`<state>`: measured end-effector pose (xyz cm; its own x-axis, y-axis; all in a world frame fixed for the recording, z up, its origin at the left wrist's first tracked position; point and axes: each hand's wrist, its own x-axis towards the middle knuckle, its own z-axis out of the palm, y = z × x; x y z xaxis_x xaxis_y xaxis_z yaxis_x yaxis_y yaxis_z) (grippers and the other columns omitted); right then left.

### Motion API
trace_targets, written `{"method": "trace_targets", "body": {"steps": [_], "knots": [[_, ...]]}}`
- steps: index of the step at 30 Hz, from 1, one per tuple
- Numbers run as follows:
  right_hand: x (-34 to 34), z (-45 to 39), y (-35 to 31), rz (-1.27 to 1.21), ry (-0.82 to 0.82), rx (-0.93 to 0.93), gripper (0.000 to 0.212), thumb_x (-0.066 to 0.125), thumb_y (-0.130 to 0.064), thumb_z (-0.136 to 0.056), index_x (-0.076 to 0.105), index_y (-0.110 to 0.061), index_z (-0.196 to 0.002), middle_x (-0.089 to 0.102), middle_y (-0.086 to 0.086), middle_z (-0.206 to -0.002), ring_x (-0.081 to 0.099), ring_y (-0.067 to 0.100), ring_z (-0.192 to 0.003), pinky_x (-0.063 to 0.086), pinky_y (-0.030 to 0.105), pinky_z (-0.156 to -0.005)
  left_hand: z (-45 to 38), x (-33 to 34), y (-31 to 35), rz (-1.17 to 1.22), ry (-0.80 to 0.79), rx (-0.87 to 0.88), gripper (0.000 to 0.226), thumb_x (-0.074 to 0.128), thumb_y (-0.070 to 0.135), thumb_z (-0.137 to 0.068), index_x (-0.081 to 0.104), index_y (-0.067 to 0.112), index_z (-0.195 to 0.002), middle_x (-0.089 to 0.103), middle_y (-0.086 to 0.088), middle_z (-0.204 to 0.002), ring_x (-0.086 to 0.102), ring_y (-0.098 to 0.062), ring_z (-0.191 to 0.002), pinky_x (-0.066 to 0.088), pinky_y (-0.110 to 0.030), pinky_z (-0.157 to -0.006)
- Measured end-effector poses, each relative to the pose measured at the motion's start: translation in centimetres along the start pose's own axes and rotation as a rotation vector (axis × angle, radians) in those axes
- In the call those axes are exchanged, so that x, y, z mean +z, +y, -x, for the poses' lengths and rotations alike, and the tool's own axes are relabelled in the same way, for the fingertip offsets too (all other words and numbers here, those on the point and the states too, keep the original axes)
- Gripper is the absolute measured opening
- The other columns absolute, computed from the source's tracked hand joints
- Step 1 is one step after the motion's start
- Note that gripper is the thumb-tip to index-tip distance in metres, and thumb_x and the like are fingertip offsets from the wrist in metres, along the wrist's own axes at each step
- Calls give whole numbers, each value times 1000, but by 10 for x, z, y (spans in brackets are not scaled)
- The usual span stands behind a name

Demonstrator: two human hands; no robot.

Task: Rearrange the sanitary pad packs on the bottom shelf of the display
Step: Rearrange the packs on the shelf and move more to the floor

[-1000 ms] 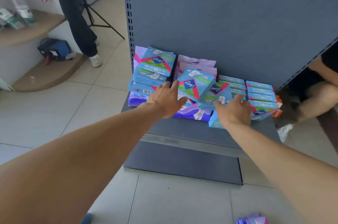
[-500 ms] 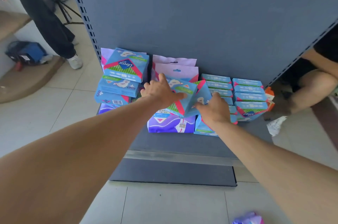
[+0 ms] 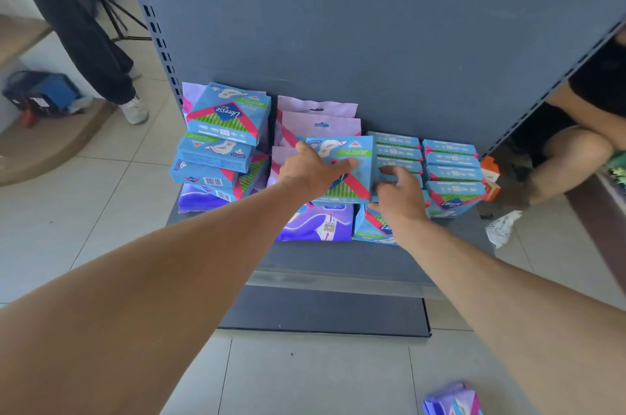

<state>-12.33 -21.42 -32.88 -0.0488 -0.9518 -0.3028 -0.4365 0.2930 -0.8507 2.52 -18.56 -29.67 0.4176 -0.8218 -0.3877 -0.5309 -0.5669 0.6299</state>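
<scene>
On the bottom shelf point(image 3: 338, 262), we flatten our left hand point(image 3: 313, 170) on a blue pack point(image 3: 352, 157) lying atop a purple pack point(image 3: 318, 223); our right hand point(image 3: 399, 194), half-curled and empty, hovers just right. A careless shove could topple the leaning stack point(image 3: 220, 147) further left.

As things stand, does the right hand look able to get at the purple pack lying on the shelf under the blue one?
Probably yes: the right hand hovers just above the purple pack, whose front half lies uncovered; only the blue pack rests on its rear.
</scene>
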Motion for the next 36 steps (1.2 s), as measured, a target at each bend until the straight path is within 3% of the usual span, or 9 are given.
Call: {"method": "trace_targets", "body": {"steps": [6, 8, 11, 15, 19, 24, 26, 29, 36], "knots": [[-3, 41, -8, -219, -56, 24, 26, 44, -6, -89, 56, -18, -108, 65, 5, -96, 66, 18, -84, 60, 41, -78, 29, -12, -6, 167, 19, 60, 74, 69, 64, -74, 30, 16, -115, 52, -7, -108, 56, -25, -88, 45, -30, -55], [-5, 61, -8, -213, -58, 1, 19, 47, -28, -90, 57, -19, -103, 65, 4, -101, 65, 20, -93, 57, 46, -85, 42, -13, -10, 167, 38, 87, 78, 71, 65, -70, 32, 17, -118, 52, -9, -115, 58, -27, -95, 47, -34, -65], [-15, 98, 4, -60, -35, -47, 42, 56, -58, -84, 55, -21, -105, 62, -4, -100, 60, 16, -92, 50, 35, -79, 71, -7, -18, 140, 46, 160, 82, 69, 66, -70, 32, 20, -127, 54, -9, -115, 58, -31, -100, 49, -36, -73], [-38, 146, 35, -58, 47, 6, 46, 60, -53, -73, 56, -22, -107, 63, -4, -98, 61, 23, -94, 50, 40, -80, 120, 12, -25, 38, 36, 340, 48, 43, 46, -96, 29, 21, -134, 62, -15, -111, 59, -38, -97, 49, -42, -77], [-73, 187, 74, -175, 112, 92, 47, 55, -56, -62, 58, -26, -98, 69, -2, -97, 67, 21, -91, 55, 51, -87, 168, 43, -16, -100, -38, 571, 43, 39, 32, -99, 31, 16, -137, 56, -18, -123, 54, -41, -108, 40, -42, -79], [-127, 232, 140, -214, 276, 119, 33, 63, -52, -81, 53, -33, -106, 66, -5, -102, 67, 18, -93, 57, 41, -85, 220, 117, 11, -233, -198, 724, 50, 40, 28, -98, 28, 11, -143, 46, -17, -137, 45, -43, -121, 40, -51, -98], [-145, 245, 177, -222, 333, 163, 49, 62, -55, -78, 53, -31, -120, 67, -2, -107, 67, 18, -95, 57, 43, -86, 236, 154, 13, -300, -261, 767, 48, 41, 24, -97, 30, 9, -142, 46, -15, -136, 45, -40, -121, 40, -52, -99], [-157, 259, 235, -215, 409, 267, 64, 55, -63, -68, 53, -31, -123, 67, 2, -108, 66, 23, -97, 55, 47, -89, 253, 208, 3, -402, -359, 799, 47, 42, 17, -95, 33, 7, -139, 46, -14, -135, 47, -38, -120, 42, -47, -97], [-136, 272, 402, -253, 393, 549, 62, 58, -69, -66, 52, -30, -113, 67, 0, -103, 67, 25, -98, 56, 46, -85, 258, 353, -83, -539, -564, 697, 38, 45, 17, -97, 36, 7, -133, 53, -16, -125, 53, -33, -108, 40, -36, -79]]}}
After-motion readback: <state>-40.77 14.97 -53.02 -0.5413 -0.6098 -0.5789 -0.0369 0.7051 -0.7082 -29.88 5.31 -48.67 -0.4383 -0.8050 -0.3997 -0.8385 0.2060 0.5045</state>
